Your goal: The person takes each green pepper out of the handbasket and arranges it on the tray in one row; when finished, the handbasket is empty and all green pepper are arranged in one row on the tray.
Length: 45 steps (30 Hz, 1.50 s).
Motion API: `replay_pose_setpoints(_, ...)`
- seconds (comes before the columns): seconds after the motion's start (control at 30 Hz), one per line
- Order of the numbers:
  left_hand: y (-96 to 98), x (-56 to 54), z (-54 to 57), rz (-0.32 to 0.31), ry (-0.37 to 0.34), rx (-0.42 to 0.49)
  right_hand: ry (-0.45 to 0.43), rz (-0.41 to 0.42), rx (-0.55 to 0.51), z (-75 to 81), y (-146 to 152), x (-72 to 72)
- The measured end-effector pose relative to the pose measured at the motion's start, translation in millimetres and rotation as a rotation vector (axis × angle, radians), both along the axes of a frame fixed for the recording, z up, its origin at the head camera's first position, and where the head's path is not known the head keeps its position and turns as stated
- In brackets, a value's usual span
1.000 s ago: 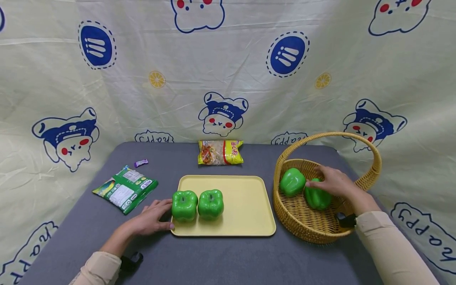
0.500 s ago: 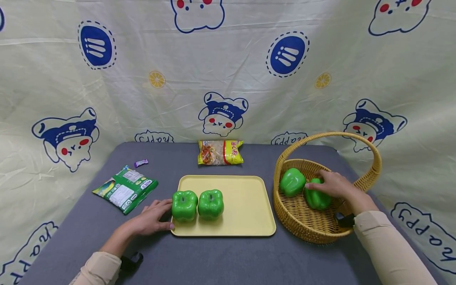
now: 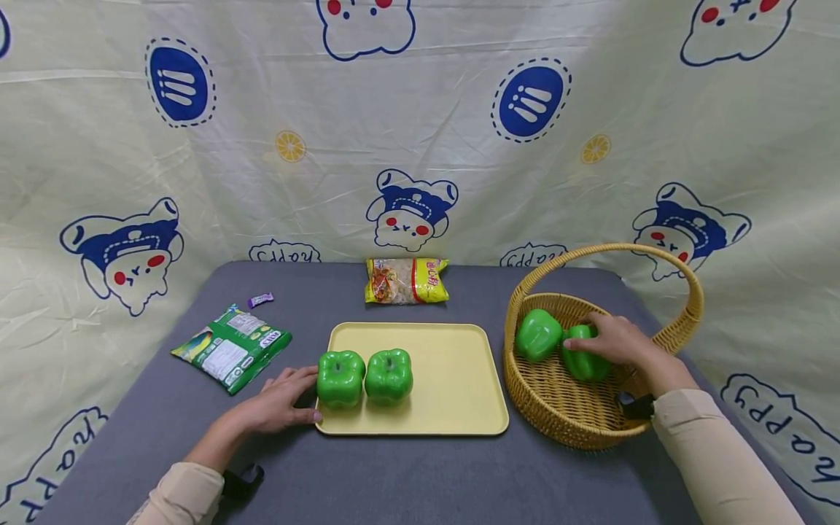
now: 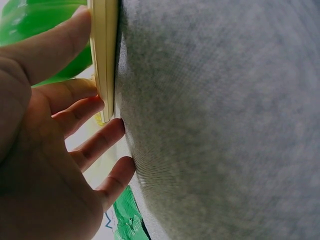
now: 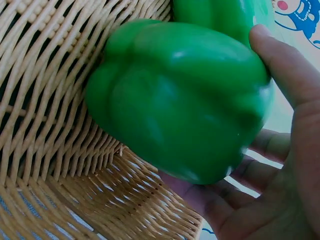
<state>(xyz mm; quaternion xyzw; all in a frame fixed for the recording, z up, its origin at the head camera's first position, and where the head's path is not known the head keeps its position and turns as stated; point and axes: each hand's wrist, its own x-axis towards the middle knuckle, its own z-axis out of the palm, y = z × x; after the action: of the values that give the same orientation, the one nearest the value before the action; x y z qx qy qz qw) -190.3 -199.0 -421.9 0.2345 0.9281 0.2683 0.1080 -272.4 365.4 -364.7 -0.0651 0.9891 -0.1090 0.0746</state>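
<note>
My right hand (image 3: 620, 340) reaches into the wicker basket (image 3: 545, 419) and grips a green bell pepper (image 3: 580, 361), thumb on one side and fingers round the other. In the right wrist view this bell pepper (image 5: 175, 100) fills the grasp, close to the woven wall. Beside it in the basket lies another bell pepper (image 3: 538, 335). My left hand (image 3: 282, 401) touches the left edge of the yellow tray (image 3: 453, 379), its fingers spread and lightly bent in the left wrist view. Two bell peppers, one left (image 3: 340, 379) and one right (image 3: 389, 376), stand upright on the tray's left half.
A green snack bag (image 3: 232, 348) lies left of the tray, with a small purple packet (image 3: 260, 300) behind it. A yellow and red food bag (image 3: 407, 281) lies behind the tray. The basket's tall handle (image 3: 617, 248) arches over its opening. A printed curtain hangs behind the table.
My right hand has settled lower round the bell pepper in the basket, and that pepper has shifted slightly upward in view. The left hand and the tray stay put.
</note>
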Motion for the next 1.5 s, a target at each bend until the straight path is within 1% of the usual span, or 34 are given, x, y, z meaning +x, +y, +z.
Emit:
replay_pose_setpoints(0.2,1.3,1.4,2.3,-0.019,0.036,-0.008,0.035,0.003,-0.033,4.6,0,2.0)
replay_pose_setpoints(0.5,1.0,1.7,2.0,-0.021,0.027,-0.005,0.127,-0.007,-0.046,10.7,4,4.1)
replay_pose_setpoints(0.67,0.6,0.9,1.0,-0.015,0.028,-0.009,0.125,-0.014,-0.066,17.4,4,8.2)
replay_pose_setpoints(1.03,0.2,1.5,1.1,-0.014,0.018,0.004,0.143,-0.004,-0.112,30.2,1,19.6)
replay_pose_setpoints(1.5,-0.1,1.5,1.5,-0.009,-0.001,0.003,0.233,0.044,-0.103,46.2,-9,39.3)
